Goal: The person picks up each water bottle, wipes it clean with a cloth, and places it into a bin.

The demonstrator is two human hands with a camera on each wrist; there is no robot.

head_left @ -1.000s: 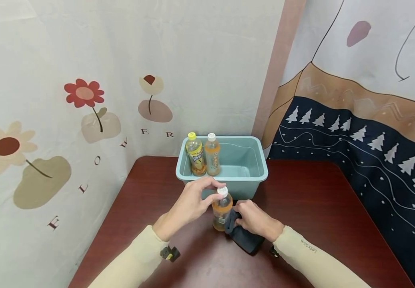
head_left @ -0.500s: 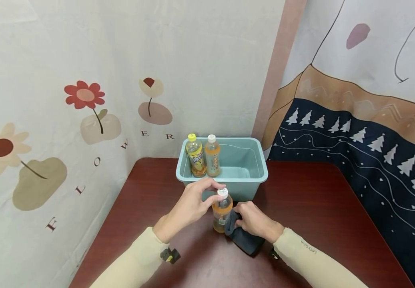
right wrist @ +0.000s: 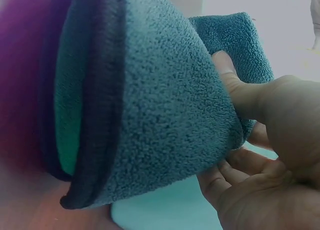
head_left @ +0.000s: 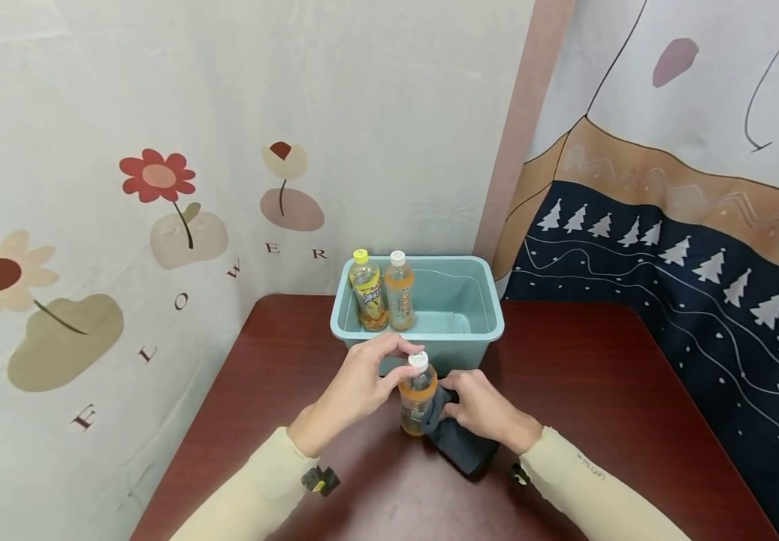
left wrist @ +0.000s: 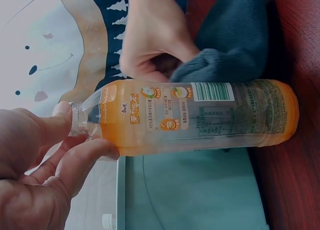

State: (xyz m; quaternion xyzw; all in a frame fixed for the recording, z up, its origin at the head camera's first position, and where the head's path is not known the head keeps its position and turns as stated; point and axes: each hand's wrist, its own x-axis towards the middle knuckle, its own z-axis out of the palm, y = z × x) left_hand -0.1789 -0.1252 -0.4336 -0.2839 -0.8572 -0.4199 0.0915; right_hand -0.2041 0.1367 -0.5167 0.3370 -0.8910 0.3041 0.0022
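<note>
In the head view my left hand [head_left: 358,379] pinches an upright drink bottle [head_left: 416,406] near its white cap. The left wrist view shows the bottle [left wrist: 190,115] with an orange band, a printed label and a barcode; thumb and fingers hold it at the neck. On the right, my right hand [head_left: 487,409] grips a dark grey-blue cloth [head_left: 466,447] at the bottle's side. Close up, the cloth [right wrist: 170,100] looks like folded terry fabric pinched between thumb and fingers. Part of the bottle's right side is hidden behind the cloth.
Behind the bottle stands a light blue-green plastic bin [head_left: 453,338]. Inside it, on the left, are a yellow-capped bottle [head_left: 369,297] and a white-capped bottle [head_left: 400,297]. The reddish-brown table [head_left: 565,376] meets printed curtains at the back and sides.
My right hand has shifted slightly to the right and away from me, still gripping the cloth. The left hand and the bottle have stayed nearly still.
</note>
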